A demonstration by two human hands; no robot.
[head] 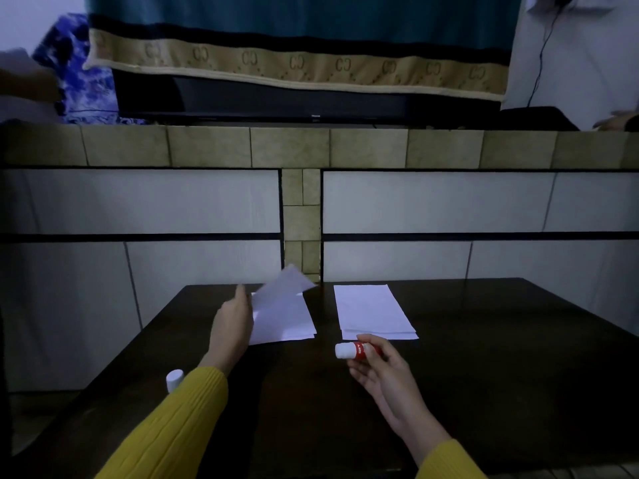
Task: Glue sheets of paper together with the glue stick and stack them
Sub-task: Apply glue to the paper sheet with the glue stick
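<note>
Held in right hand: red glue stick, white end uncapped. Pinched in left hand: blurred white sheet, lifted above pile.

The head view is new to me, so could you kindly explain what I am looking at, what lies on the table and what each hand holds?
There is no machine here: a person in yellow sleeves works with two bare hands, and the single picture comes from a wide-angle camera worn on the person's head, looking forward and down.

On the dark table lie two piles of white paper: a left pile and a right pile. The left hand is lifting one sheet off the left pile; that sheet is tilted and blurred. The right hand holds a red glue stick sideways, its white end pointing left. A white cap, probably the glue stick's, stands near the table's left edge, beside the left sleeve.
</note>
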